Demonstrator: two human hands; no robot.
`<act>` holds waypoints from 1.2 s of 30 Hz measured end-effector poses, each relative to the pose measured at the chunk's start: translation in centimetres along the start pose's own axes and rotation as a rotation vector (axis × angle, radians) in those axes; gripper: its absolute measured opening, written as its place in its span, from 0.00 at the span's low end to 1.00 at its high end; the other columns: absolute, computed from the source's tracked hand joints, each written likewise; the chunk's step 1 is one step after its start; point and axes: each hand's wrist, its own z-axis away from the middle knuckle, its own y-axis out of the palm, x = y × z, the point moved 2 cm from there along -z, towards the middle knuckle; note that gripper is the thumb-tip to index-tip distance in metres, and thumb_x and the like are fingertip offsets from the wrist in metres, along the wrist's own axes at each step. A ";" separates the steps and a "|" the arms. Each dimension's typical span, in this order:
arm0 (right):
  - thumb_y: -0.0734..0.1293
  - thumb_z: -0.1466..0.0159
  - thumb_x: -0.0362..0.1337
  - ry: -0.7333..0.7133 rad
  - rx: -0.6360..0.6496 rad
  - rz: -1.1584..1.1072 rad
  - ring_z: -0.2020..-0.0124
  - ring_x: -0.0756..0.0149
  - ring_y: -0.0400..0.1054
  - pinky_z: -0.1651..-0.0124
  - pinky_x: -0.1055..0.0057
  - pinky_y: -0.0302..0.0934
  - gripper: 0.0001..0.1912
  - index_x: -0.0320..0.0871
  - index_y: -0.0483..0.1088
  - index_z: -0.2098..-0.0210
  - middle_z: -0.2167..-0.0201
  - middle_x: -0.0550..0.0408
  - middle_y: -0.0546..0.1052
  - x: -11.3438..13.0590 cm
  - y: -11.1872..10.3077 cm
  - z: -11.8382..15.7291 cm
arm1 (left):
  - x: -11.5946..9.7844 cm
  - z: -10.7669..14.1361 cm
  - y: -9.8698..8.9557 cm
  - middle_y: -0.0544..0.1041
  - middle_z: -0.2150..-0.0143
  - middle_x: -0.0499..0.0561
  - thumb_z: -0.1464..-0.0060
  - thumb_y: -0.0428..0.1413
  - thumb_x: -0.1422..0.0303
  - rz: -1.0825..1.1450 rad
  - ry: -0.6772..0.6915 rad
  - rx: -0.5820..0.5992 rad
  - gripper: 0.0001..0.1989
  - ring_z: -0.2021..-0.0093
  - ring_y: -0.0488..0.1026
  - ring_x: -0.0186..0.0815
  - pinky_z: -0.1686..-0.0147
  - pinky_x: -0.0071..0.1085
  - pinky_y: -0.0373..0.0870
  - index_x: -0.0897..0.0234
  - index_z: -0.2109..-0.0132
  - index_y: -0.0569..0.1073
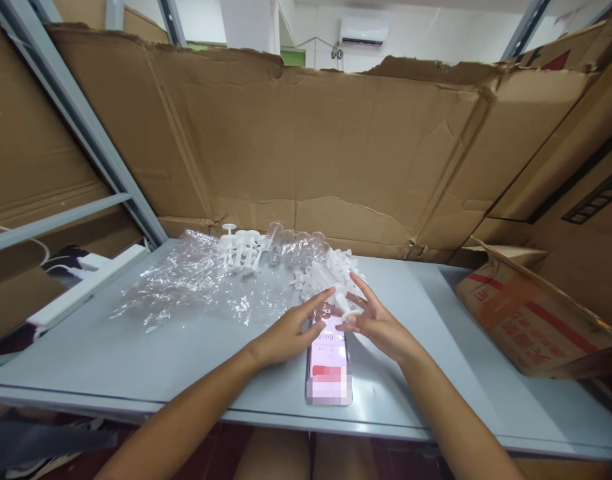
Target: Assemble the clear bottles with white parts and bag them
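Both of my hands are over a lit phone [329,363] that lies on the grey table [386,393]. My right hand [379,323] holds a small white plastic piece [343,301] between thumb and fingers, its index finger raised. My left hand [299,330] is beside it, fingers apart and bent toward the piece, with nothing visible in its grip. Just behind the hands lies a pile of small white parts [319,277]. White plunger-like pieces [243,248] and clear plastic cylinders [299,245] stand or lie farther back.
Crumpled clear plastic bags [181,283] cover the table's left middle. A white power strip [89,288] runs along the left edge. An open cardboard box [531,317] is at the right; a cardboard wall [326,147] closes the back.
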 end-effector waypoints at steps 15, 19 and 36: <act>0.68 0.45 0.35 -0.106 -0.081 0.014 0.61 0.63 0.71 0.51 0.57 0.62 0.26 0.54 0.63 0.47 0.42 0.51 0.61 -0.5 0.1 -0.4 | -0.3 0.1 -0.5 0.74 0.69 0.45 0.43 0.45 0.67 -0.368 -0.109 -0.289 0.21 0.70 0.70 0.33 0.68 0.28 0.63 0.53 0.42 0.59; 0.69 0.47 0.34 -0.096 -0.113 0.046 0.63 0.65 0.71 0.54 0.59 0.64 0.24 0.53 0.66 0.51 0.42 0.52 0.62 -0.5 0.4 -0.5 | -0.3 0.1 -1.1 0.72 0.71 0.46 0.45 0.47 0.67 -0.668 -0.061 -0.489 0.15 0.72 0.68 0.33 0.67 0.30 0.62 0.58 0.50 0.66; 0.65 0.43 0.39 -0.224 -0.177 0.175 0.63 0.65 0.70 0.59 0.61 0.68 0.23 0.52 0.63 0.48 0.45 0.50 0.64 -0.5 0.5 -0.8 | -0.7 -1.9 -2.8 0.69 0.71 0.47 0.46 0.46 0.71 -0.546 0.135 -0.694 0.04 0.70 0.67 0.32 0.68 0.27 0.62 0.62 0.67 0.65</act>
